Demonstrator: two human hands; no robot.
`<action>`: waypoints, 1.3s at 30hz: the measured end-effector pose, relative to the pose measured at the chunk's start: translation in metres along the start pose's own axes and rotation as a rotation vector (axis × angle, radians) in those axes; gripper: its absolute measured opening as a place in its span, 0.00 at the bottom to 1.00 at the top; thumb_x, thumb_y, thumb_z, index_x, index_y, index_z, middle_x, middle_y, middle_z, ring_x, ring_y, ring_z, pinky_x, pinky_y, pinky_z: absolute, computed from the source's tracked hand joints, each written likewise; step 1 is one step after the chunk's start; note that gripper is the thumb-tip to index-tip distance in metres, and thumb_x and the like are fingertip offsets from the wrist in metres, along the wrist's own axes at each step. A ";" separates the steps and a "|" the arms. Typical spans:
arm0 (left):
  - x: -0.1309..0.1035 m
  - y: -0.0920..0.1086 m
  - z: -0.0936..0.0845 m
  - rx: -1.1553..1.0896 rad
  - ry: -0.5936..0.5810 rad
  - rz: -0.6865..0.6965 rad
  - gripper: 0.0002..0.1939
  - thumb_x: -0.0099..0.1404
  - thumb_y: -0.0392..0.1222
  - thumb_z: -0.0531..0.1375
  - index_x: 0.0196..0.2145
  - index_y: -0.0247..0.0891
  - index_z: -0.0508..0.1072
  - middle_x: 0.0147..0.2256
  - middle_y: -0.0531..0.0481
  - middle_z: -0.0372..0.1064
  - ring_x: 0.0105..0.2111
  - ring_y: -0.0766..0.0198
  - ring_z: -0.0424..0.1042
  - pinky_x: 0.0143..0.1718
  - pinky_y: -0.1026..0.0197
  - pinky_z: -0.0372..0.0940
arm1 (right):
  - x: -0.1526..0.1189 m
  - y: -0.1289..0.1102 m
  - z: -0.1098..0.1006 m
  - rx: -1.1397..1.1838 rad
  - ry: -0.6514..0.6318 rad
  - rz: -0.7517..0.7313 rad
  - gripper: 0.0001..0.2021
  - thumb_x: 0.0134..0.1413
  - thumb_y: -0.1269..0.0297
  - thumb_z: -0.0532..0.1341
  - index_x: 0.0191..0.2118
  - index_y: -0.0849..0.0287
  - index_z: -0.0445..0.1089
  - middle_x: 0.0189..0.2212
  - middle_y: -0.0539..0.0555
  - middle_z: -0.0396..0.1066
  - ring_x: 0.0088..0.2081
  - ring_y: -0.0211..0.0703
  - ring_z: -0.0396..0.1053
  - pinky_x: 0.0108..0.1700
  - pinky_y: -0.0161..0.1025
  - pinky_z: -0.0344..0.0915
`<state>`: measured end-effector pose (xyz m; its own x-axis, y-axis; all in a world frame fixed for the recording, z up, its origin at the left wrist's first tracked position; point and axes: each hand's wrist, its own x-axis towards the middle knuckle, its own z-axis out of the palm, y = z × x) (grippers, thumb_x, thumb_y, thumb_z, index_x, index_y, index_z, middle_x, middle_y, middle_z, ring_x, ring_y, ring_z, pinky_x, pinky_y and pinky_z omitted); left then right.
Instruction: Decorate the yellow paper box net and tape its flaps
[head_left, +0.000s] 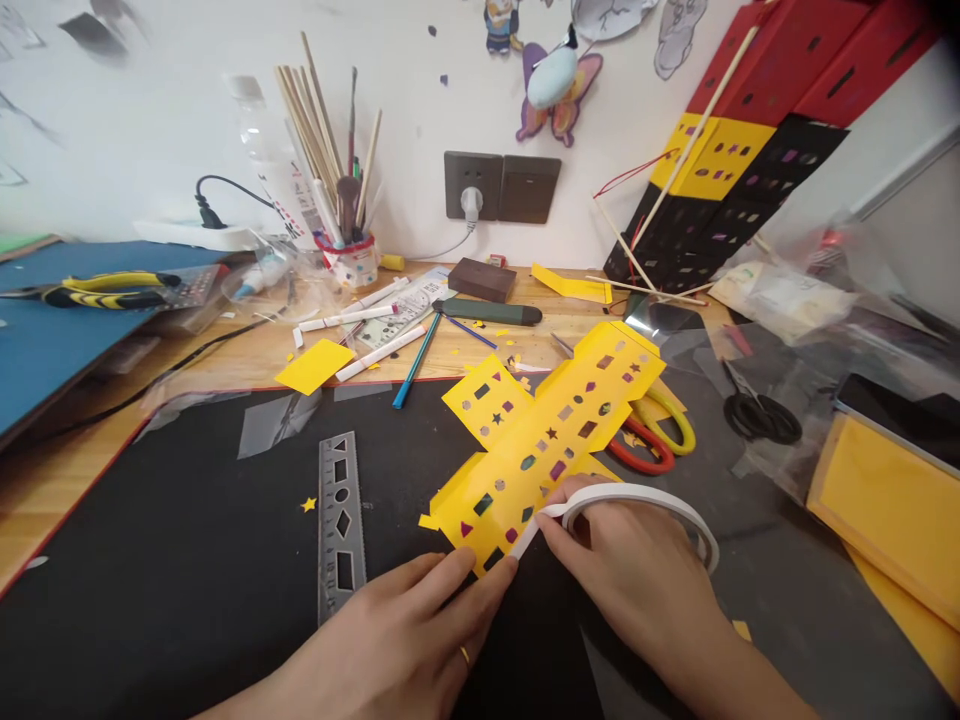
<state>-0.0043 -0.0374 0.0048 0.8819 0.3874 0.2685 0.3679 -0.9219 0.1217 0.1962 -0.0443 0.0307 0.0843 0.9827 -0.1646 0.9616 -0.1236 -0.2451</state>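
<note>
A yellow paper cut-out (pixel 551 412), pierced with rows of small shapes such as stars, triangles and rectangles, lies slanted on the black mat, with flaps along its edges. My left hand (pixel 405 625) presses its fingertips on the near end of the cut-out, the fingers close together. In my right hand (pixel 637 565), thumb and fingers closed, is a roll of white tape (pixel 667 494). A tape strip (pixel 527 537) runs from the roll along the cut-out's lower right edge to my left fingertips. What lies under my left palm is hidden.
Left of the cut-out lies a stencil ruler (pixel 355 515) beside a small yellow star (pixel 309 505). Red-and-yellow-handled scissors (pixel 652 455) are partly under the cut-out. Black scissors (pixel 761 415) lie right. Behind stand a cup of brushes (pixel 351 262) and a tall paper box model (pixel 709 165).
</note>
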 end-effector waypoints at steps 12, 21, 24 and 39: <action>0.038 -0.002 -0.010 0.241 -0.207 0.251 0.16 0.65 0.34 0.46 0.45 0.26 0.68 0.46 0.38 0.65 0.38 0.57 0.64 0.29 0.60 0.64 | 0.002 0.003 0.000 0.008 -0.016 -0.043 0.09 0.53 0.62 0.52 0.29 0.53 0.69 0.29 0.50 0.74 0.32 0.50 0.71 0.31 0.41 0.58; 0.045 -0.003 -0.006 0.306 -0.162 0.352 0.12 0.62 0.33 0.49 0.39 0.30 0.71 0.40 0.40 0.69 0.37 0.56 0.67 0.29 0.61 0.63 | 0.002 0.005 0.002 0.086 -0.060 -0.015 0.10 0.51 0.62 0.51 0.33 0.54 0.69 0.32 0.53 0.73 0.35 0.51 0.70 0.36 0.45 0.61; 0.047 -0.005 -0.004 0.304 -0.118 0.385 0.12 0.62 0.33 0.49 0.38 0.31 0.71 0.39 0.42 0.70 0.37 0.57 0.67 0.32 0.61 0.63 | 0.003 0.007 0.004 0.121 0.002 -0.028 0.08 0.50 0.62 0.54 0.35 0.54 0.68 0.35 0.52 0.73 0.37 0.50 0.69 0.37 0.44 0.61; 0.053 -0.007 -0.009 0.308 -0.180 0.387 0.13 0.61 0.29 0.49 0.37 0.32 0.72 0.36 0.45 0.71 0.36 0.60 0.68 0.25 0.62 0.61 | 0.007 0.021 -0.002 0.187 -0.080 -0.333 0.07 0.51 0.72 0.56 0.25 0.55 0.67 0.28 0.49 0.63 0.32 0.40 0.62 0.30 0.34 0.58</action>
<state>0.0371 -0.0107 0.0267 0.9972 0.0358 0.0663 0.0512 -0.9676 -0.2473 0.2175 -0.0400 0.0259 -0.2523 0.9603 -0.1193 0.8679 0.1700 -0.4668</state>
